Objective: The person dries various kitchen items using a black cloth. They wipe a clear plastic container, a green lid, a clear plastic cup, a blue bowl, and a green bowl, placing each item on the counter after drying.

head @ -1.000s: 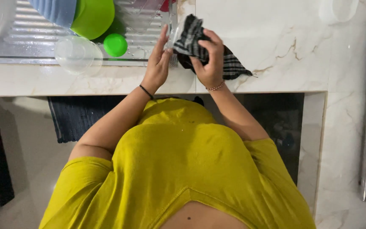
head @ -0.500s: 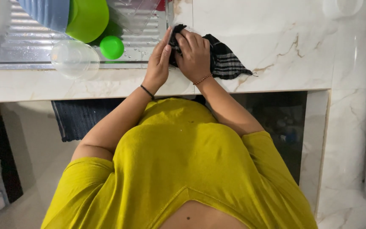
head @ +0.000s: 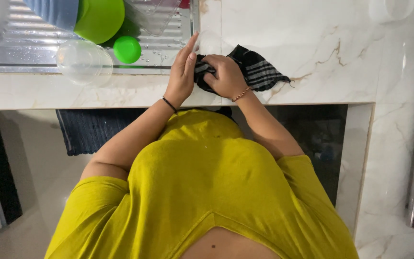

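Hands meet at the counter's front edge: the right hand [head: 225, 76] is bunched over a dark checked cloth [head: 257, 72], fingers curled into its folds and pressing it against the left hand [head: 182, 72], which stands flat and upright with its fingers straight and together. A clear glass seems to sit between palm and cloth, near the fingertips, but its outline is too faint to be sure of. The cloth's loose end trails to the right, lying flat on the marble counter [head: 312, 52]. By the look of it, the step in hand is wiping or drying with the cloth, and it seems to be midway; the next move would call for turning the cloth or the thing it rubs while keeping the left palm steady as a backing. Just left of the hands lies a ribbed steel draining board [head: 20, 43], wet with drops, carrying a clear plastic bowl [head: 83, 61] at its near rim, a small green lid [head: 127, 49], and a large green bowl [head: 99, 19] beside a blue vessel [head: 53, 10]. Below the counter hangs a dark blue towel [head: 89, 129].
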